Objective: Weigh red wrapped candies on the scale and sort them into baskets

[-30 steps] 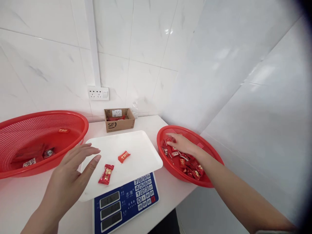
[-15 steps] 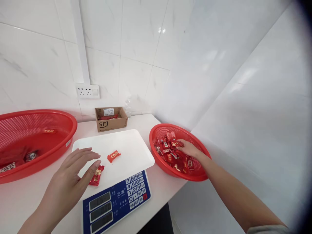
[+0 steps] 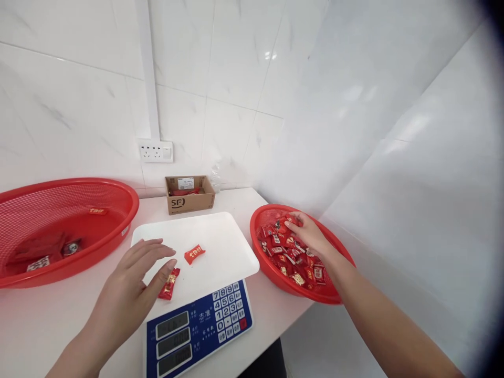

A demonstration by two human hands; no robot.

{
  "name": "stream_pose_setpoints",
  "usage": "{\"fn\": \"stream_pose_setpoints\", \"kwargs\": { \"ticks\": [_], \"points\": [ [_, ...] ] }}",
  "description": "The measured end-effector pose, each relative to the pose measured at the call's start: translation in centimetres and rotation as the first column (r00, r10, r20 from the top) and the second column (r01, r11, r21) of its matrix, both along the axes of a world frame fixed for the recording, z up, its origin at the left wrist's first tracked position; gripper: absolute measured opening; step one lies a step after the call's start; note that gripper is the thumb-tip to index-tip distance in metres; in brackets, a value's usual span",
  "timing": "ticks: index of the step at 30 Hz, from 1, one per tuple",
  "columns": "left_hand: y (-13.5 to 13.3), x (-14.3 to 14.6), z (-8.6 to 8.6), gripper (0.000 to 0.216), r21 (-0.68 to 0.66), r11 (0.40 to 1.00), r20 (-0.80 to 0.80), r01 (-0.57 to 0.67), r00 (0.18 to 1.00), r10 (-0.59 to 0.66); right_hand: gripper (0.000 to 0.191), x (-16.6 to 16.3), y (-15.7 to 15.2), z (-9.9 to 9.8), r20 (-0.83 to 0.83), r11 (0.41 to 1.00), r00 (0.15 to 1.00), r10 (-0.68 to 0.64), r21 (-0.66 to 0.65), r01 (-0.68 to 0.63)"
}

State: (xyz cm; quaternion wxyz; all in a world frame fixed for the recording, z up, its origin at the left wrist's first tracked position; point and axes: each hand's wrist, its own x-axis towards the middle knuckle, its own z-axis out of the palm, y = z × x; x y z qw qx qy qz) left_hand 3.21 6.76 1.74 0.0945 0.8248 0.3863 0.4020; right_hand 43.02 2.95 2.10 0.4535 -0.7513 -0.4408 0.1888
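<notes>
My left hand (image 3: 132,281) hovers open, fingers spread, over the near left corner of the white scale tray (image 3: 220,236). Its thumb is right next to a red wrapped candy (image 3: 169,283) lying on the tray. A second red candy (image 3: 195,253) lies near the tray's middle. My right hand (image 3: 309,233) reaches into the small red basket (image 3: 334,296) on the right, fingers curled over the heap of red candies (image 3: 289,257); whether they grip one is hidden.
A blue-faced electronic scale (image 3: 199,328) with keypad and displays sits at the counter's front edge. A large red basket (image 3: 118,231) with a few packets stands at the left. A small cardboard box (image 3: 191,195) and a wall socket (image 3: 156,151) are at the back.
My right hand has shifted within the small basket, from its far side to the middle and back toward the far rim. My left hand stays by the candy on the tray.
</notes>
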Motion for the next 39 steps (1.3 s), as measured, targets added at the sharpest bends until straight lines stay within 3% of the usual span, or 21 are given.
{"fn": "stream_pose_setpoints", "kwargs": {
  "ticks": [3, 5, 7, 10, 13, 15, 19, 21, 25, 31, 36, 39],
  "points": [
    [-0.6, 0.6, 0.3, 0.024, -0.067, 0.996, 0.028, 0.065, 0.998, -0.063, 0.032, -4.6, 0.2, 1.1, -0.160, 0.977, 0.973, 0.168, 0.158, -0.143],
    [-1.3, 1.1, 0.4, 0.026, -0.196, 0.974, 0.073, 0.112, 0.992, -0.099, 0.031, -8.4, 0.1, 1.3, -0.205, 0.939, 0.935, 0.289, 0.251, -0.235],
    [-2.0, 1.5, 0.3, 0.035, -0.359, 0.914, 0.178, 0.191, 0.975, -0.134, 0.032, -12.3, -0.1, 1.0, -0.239, 0.889, 0.886, 0.396, 0.341, -0.306],
    [-2.8, 1.9, 0.3, 0.049, -0.527, 0.729, 0.462, 0.436, 0.867, -0.185, 0.029, -17.5, -0.6, 0.3, -0.253, 0.784, 0.779, 0.573, 0.447, -0.431],
    [-3.1, 2.0, 0.4, 0.056, -0.557, 0.515, 0.684, 0.651, 0.712, -0.160, 0.024, -20.7, -0.9, -0.2, -0.257, 0.719, 0.701, 0.665, 0.475, -0.508],
    [-3.0, 1.9, 0.6, 0.060, -0.573, 0.450, 0.724, 0.685, 0.680, -0.112, 0.023, -21.6, -0.8, -0.2, -0.283, 0.709, 0.670, 0.687, 0.464, -0.531],
    [-2.2, 1.4, 1.1, 0.054, -0.625, 0.467, 0.716, 0.625, 0.697, 0.024, 0.025, -21.1, -0.4, 0.0, -0.346, 0.756, 0.685, 0.641, 0.440, -0.484],
    [-1.7, 0.9, 1.3, 0.051, -0.597, 0.508, 0.764, 0.621, 0.632, 0.126, 0.030, -20.3, -0.2, -0.1, -0.355, 0.813, 0.753, 0.554, 0.426, -0.398],
    [-0.6, -0.5, 1.9, 0.044, -0.485, 0.595, 0.870, 0.641, 0.421, 0.256, 0.041, -18.4, -0.4, -0.8, -0.368, 0.895, 0.850, 0.378, 0.379, -0.234],
    [0.0, -1.6, 2.4, 0.019, -0.520, 0.622, 0.853, 0.585, 0.388, 0.349, 0.037, -15.7, -2.2, -2.0, -0.380, 0.938, 0.889, 0.255, 0.321, -0.132],
    [0.3, -1.2, 2.6, 0.030, -0.563, 0.600, 0.826, 0.568, 0.388, 0.409, 0.042, -10.6, -4.7, -1.0, -0.127, 0.962, 0.987, -0.094, 0.242, 0.123],
    [0.5, -1.2, 2.4, 0.030, -0.544, 0.576, 0.839, 0.611, 0.417, 0.350, 0.043, -5.9, -6.1, 0.0, 0.184, 0.949, 0.940, -0.289, 0.182, 0.256]
  ]
}}
